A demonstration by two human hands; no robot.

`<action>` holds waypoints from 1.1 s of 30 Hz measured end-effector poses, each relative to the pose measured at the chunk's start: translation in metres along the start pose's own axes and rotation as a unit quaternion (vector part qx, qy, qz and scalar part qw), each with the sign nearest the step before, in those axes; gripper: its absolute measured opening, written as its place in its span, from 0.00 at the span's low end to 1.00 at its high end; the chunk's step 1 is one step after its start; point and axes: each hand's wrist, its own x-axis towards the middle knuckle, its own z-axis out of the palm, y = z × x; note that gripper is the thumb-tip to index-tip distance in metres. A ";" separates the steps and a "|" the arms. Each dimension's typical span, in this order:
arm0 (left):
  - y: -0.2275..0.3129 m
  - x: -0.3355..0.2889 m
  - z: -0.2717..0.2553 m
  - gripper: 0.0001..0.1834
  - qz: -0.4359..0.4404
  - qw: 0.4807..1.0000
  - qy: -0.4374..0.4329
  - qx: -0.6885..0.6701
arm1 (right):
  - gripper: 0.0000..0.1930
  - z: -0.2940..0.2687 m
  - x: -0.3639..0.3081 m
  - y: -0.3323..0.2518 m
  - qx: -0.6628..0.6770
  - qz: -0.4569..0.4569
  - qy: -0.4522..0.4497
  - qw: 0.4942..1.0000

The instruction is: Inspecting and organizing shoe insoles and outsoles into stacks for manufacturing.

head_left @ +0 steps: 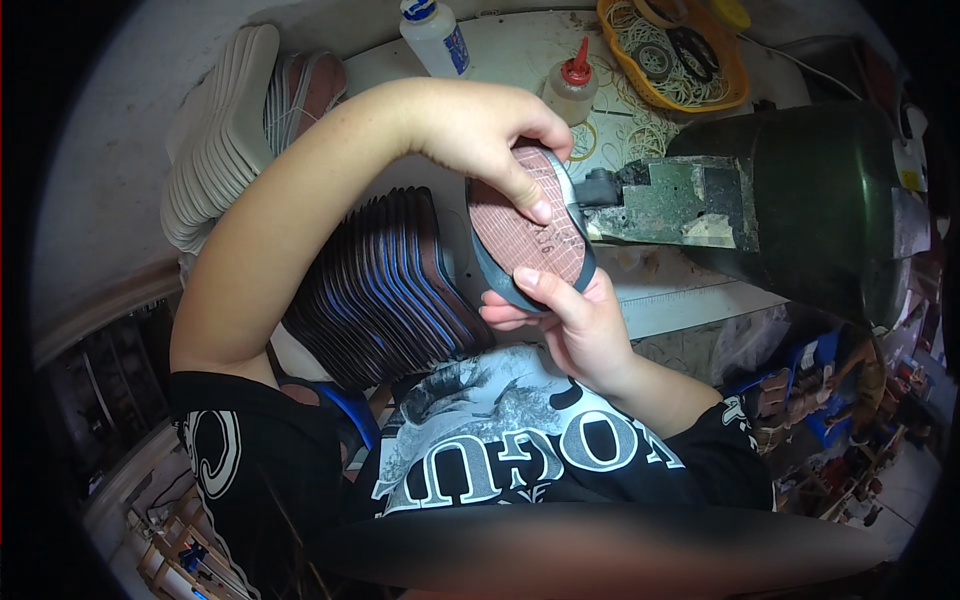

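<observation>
Both hands closed on one shoe sole (528, 232), held up in the air in front of the chest, just beside the nose of a green machine (800, 200). Left hand (490, 130) coming over from above, fingers curled around the top edge, thumb (528, 198) pressed flat on the reddish-brown inner face. Right hand (570, 320) gripping from below, thumb (535, 282) lying on the lower grey rim, other fingers hidden behind the sole. Sole tilted, upper end touching or almost touching the dark metal part (600, 188) sticking out from the machine; cannot tell which.

Just to the left of the held sole, under the left forearm, a dense stack of dark soles with blue edges (385, 280), standing on edge like a fan. Further left, near the wall, a row of pale soles (220, 140), also standing on edge, with a few reddish pieces (310, 90) beside them.

On the white table (520, 45), behind the hands: a white bottle with blue cap (435, 38), a small bottle with red nozzle (572, 85), and an orange basket (735, 85) full of rubber bands and rings. Loose rubber bands (640, 125) lying on the table between the small bottle and the machine.
</observation>
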 end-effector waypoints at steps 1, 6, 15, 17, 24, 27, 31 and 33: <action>0.000 -0.005 0.001 0.31 0.003 1.000 0.029 -0.010 | 0.15 0.003 0.001 -0.002 0.000 -0.011 0.007 1.000; -0.002 -0.016 0.003 0.26 -0.023 0.995 0.096 0.026 | 0.16 0.006 0.007 -0.006 -0.012 -0.057 0.034 0.998; 0.002 -0.045 0.040 0.25 -0.152 0.966 0.211 0.008 | 0.16 0.003 0.008 -0.016 0.022 -0.037 0.030 0.999; 0.002 -0.048 0.057 0.24 -0.176 0.941 0.262 -0.123 | 0.18 -0.002 0.010 -0.020 -0.004 -0.033 0.024 0.999; 0.011 -0.050 0.090 0.25 -0.175 0.921 0.325 -0.127 | 0.13 -0.016 0.010 -0.035 -0.056 -0.020 0.020 0.998; 0.023 -0.045 0.094 0.25 -0.249 0.914 0.273 -0.168 | 0.11 -0.020 0.008 -0.038 -0.102 -0.027 0.023 0.994; 0.041 -0.036 0.111 0.27 -0.258 0.863 0.285 -0.327 | 0.11 -0.035 0.002 -0.029 -0.170 -0.053 -0.023 0.984; 0.037 -0.034 0.113 0.30 -0.244 0.852 0.276 -0.371 | 0.12 -0.030 -0.017 -0.017 -0.197 -0.072 -0.047 0.977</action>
